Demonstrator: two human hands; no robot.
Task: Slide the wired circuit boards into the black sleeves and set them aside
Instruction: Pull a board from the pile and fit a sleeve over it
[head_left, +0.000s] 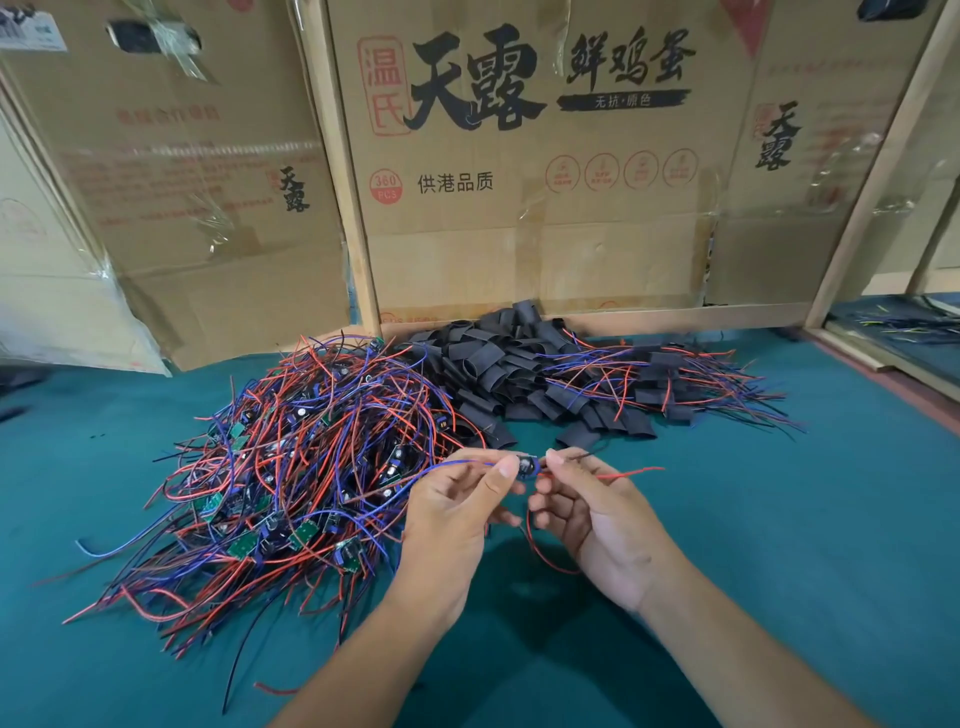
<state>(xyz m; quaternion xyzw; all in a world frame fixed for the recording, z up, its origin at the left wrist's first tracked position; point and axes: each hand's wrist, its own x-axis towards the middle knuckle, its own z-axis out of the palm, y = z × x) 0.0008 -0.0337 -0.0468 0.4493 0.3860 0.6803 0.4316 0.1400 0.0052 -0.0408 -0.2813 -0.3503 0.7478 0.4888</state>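
A small wired circuit board (527, 464) hangs between my two hands above the green table. My left hand (457, 499) pinches it from the left with thumb and fingers. My right hand (592, 509) pinches its red and black wires just to the right of the board. A big tangle of wired boards (291, 467) with red, blue and black leads lies to the left. A heap of black sleeves (498, 364) sits behind my hands. To the right of that heap lies a pile of sleeved boards (670, 379) with wires fanning out.
Cardboard boxes (519, 156) and wooden posts (348, 171) wall off the back of the green table (779, 519). A wooden rail (883, 358) borders the table at the right, with more wires beyond it.
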